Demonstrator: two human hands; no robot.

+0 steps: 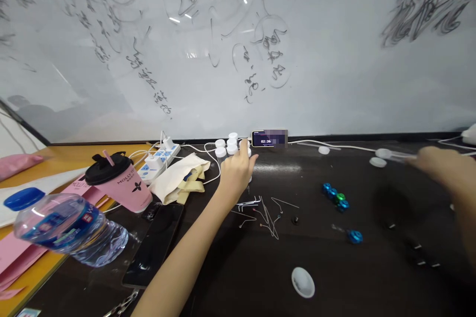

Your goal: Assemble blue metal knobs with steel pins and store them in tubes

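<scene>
My left hand (238, 166) reaches in among several small containers with white caps (220, 151), index finger stretched out and thumb apart from it. The other fingers are hidden behind the hand, and a bit of white shows below it. At the far right my right hand (442, 163) is blurred, its fingers drawn together at the end of a clear tube (401, 156) with a white end. A loose white cap (378, 162) lies just in front of that tube. Between the hands lie bent metal wires (267, 218) and several blue and green ring-like pieces (334, 195).
A phone (264, 139) leans upright against the whiteboard (223, 59), showing 02:36. On the left stand a pink cup (128, 183), a water bottle (70, 228), a power strip (159, 161), a cloth bag (174, 178) and a dark phone (154, 247). A white dish (303, 282) lies in front.
</scene>
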